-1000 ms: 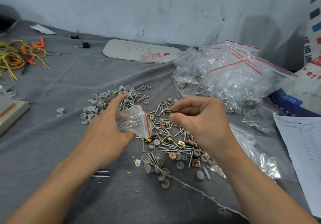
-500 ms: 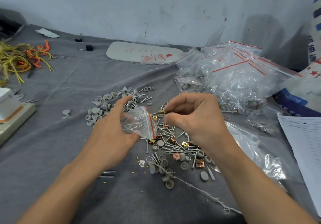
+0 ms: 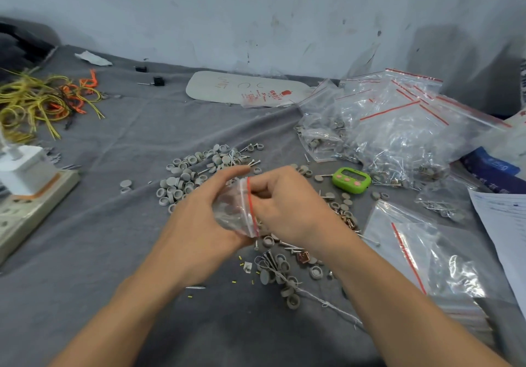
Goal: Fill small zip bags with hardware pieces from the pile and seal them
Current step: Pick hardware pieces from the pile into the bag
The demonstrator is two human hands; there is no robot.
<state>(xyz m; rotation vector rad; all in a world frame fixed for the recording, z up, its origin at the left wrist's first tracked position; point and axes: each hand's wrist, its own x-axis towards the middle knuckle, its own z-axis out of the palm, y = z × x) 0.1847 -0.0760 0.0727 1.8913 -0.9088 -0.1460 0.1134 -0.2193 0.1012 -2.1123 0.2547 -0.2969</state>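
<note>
A grey cloth point(image 3: 113, 253) covers the worktable in front of a scuffed pale wall point(image 3: 256, 11), with a power strip point(image 3: 28, 204) and a tangle of yellow and orange wires point(image 3: 37, 102) at the left edge. At centre, just above the cloth, a person's left hand point(image 3: 199, 224) grips a small zip bag point(image 3: 233, 213), the clear body gathered between thumb and fingers. The bag's red strip point(image 3: 250, 204) runs close to upright in this view, and its mouth faces right.

The right hand point(image 3: 290, 210) meets that mouth, its curled fingertips bunched against the strip. Whether they pinch the bag's lip or a piece of hardware is hidden by the hand itself. The pile point(image 3: 284, 261) of screws, grey caps and copper-coloured clips lies directly under and just beyond the two hands, nearer the right hand than the left. A second spread of grey caps point(image 3: 185, 179) sits behind the left hand.

The bag looks part-filled and appears unsealed. The judgement here is that filling is under way and that any further pick falls to the right hand, which has the short reach down to the pile and back left to the opening. A heap of filled bags point(image 3: 398, 127) rises at the rear right, beside a green timer point(image 3: 351, 180). Flat bags point(image 3: 427, 258) and a printed sheet point(image 3: 506, 224) lie at the right.
</note>
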